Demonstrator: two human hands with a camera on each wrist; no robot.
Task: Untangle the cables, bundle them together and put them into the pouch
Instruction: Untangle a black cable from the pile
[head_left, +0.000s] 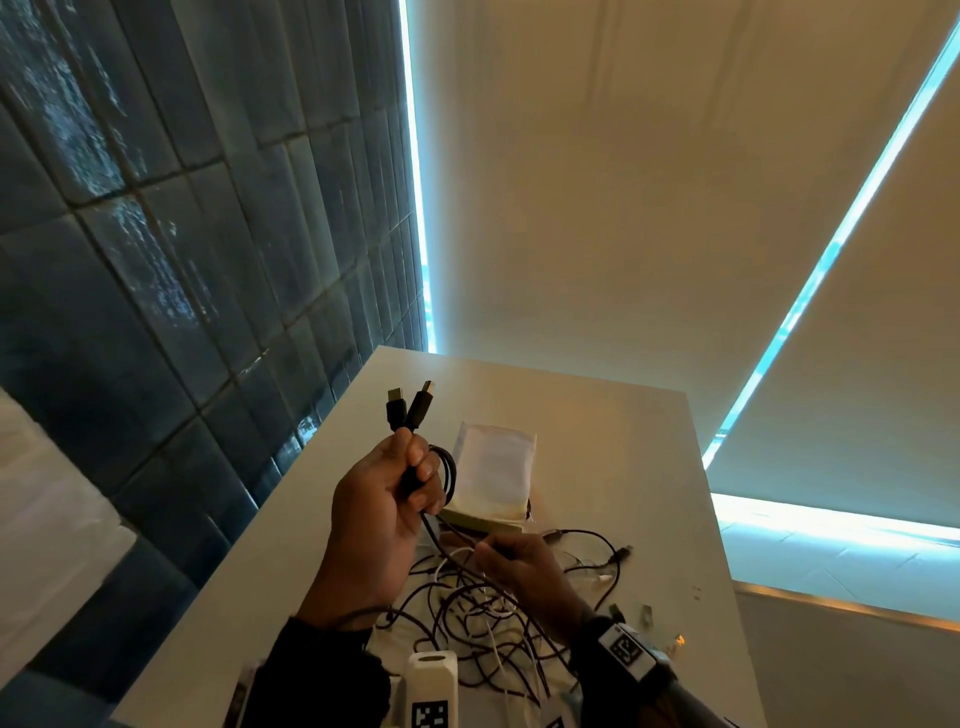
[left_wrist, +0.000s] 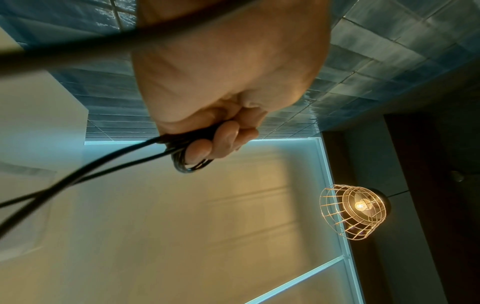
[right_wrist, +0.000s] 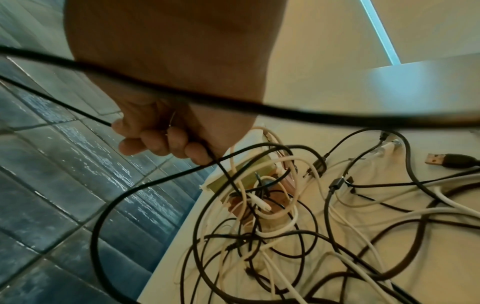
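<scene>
My left hand (head_left: 400, 483) is raised over the table and grips a black cable (head_left: 447, 470) wound into loops, its two plugs (head_left: 410, 405) sticking up past my fingers. The same hand (left_wrist: 207, 144) shows in the left wrist view with the black coil (left_wrist: 187, 164) hooked round its fingertips. Lower down, my right hand (head_left: 511, 558) pinches a strand of that black cable (right_wrist: 226, 174) just above the tangle (head_left: 493, 623) of black and white cables; its fingers (right_wrist: 166, 144) are curled round the strand. A pale pouch (head_left: 491, 475) lies flat behind the hands.
The white table (head_left: 649, 467) runs along a dark blue tiled wall (head_left: 156, 260) on the left. A loose USB plug (right_wrist: 446, 160) lies at the right of the tangle. A wire-caged lamp (left_wrist: 355, 209) hangs overhead. Beige blinds (head_left: 623, 208) stand behind the table.
</scene>
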